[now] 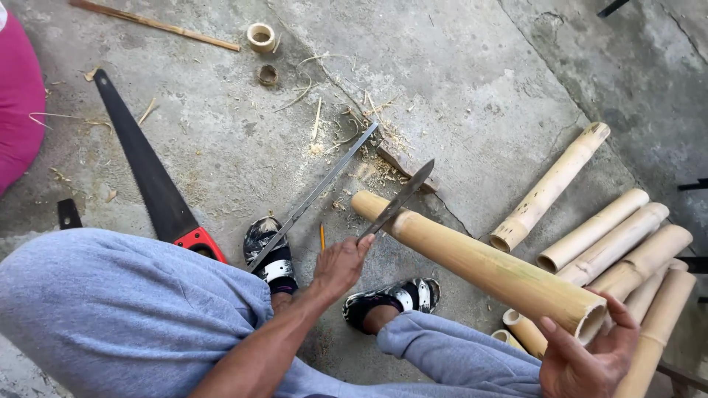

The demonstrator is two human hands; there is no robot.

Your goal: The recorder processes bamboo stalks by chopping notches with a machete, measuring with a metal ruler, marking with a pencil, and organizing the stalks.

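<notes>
Gripping a knife point(398, 200), the left hand point(341, 264) rests its blade on a bamboo pole point(472, 262) at frame centre. The right hand point(590, 357), lower right, clasps the pole's hollow, empty near end. More hollow bamboo pieces point(612, 243) lie at right. A saw point(151, 173) lies at left, two cut rings point(262, 37) at top.

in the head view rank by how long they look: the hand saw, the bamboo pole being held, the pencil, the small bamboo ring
1. bamboo pole, though it lies nearer the camera, so its lead over the saw is unsure
2. hand saw
3. pencil
4. bamboo ring, similar in length to the pencil
</notes>
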